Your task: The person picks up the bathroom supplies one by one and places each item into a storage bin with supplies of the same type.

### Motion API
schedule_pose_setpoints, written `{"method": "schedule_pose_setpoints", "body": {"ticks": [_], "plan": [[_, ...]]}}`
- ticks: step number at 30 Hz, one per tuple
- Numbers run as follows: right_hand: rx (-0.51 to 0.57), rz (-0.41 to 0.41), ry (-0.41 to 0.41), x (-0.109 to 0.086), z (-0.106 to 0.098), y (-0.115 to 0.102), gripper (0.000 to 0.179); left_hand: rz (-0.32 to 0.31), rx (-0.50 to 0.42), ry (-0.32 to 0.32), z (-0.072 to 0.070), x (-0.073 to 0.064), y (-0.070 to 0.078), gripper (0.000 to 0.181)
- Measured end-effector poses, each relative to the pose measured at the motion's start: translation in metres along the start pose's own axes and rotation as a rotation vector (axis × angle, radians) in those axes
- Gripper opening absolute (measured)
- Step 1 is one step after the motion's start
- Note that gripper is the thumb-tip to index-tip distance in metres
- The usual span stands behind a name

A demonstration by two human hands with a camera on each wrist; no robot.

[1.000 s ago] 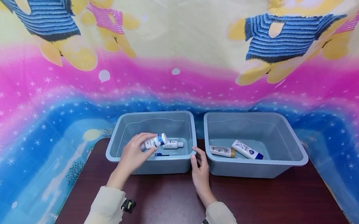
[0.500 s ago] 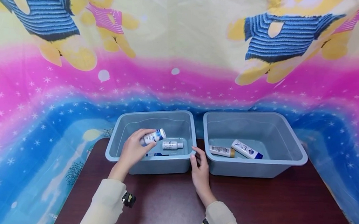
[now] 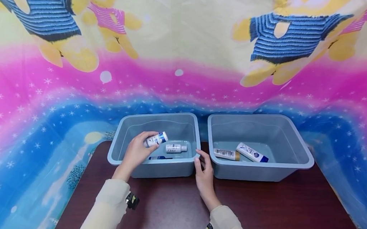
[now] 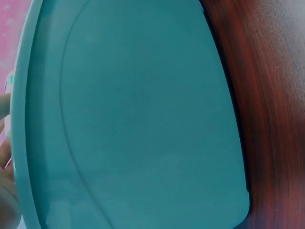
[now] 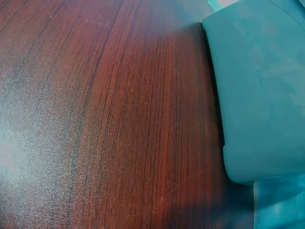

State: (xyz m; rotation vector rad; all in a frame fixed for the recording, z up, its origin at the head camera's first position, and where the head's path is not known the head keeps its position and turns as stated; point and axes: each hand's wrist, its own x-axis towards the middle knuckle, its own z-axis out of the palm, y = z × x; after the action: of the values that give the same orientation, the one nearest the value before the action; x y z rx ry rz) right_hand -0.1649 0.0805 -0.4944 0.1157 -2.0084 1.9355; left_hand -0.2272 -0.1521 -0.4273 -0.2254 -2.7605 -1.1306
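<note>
My left hand (image 3: 138, 150) grips a small white bottle with blue markings (image 3: 156, 139), tilted over the left grey-blue plastic bin (image 3: 163, 169). Inside that bin lie a small white Dove bottle (image 3: 175, 148) and a dark blue item (image 3: 160, 158), partly hidden by the front wall. At the bin's front right corner, my right hand (image 3: 205, 175) holds the rim with bent fingers. In the left wrist view, the bin's wall (image 4: 143, 114) fills most of the picture and parts of the left hand's fingers (image 4: 5, 152) show at the left edge.
A second grey-blue bin (image 3: 247, 173) stands to the right, a narrow gap away. In it lie a white tube with a gold cap (image 3: 226, 154) and a white bottle with a blue cap (image 3: 251, 153). Both bins stand on a dark brown table (image 3: 176, 207) before a printed cloth (image 3: 186, 78).
My left hand has shifted slightly left and up with the bottle, leaving more of the Dove bottle and the dark blue item visible. My right hand stays at the bin's corner.
</note>
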Motion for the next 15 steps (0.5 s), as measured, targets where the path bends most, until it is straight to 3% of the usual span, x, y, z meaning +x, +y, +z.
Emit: {"method": "schedule_pose_setpoints", "body": {"ticks": [15], "plan": [[-0.035,-0.005,0.023,0.001,0.001,-0.003,0.030,-0.028,0.052,-0.148,-0.001,0.011,-0.007,0.038]]}}
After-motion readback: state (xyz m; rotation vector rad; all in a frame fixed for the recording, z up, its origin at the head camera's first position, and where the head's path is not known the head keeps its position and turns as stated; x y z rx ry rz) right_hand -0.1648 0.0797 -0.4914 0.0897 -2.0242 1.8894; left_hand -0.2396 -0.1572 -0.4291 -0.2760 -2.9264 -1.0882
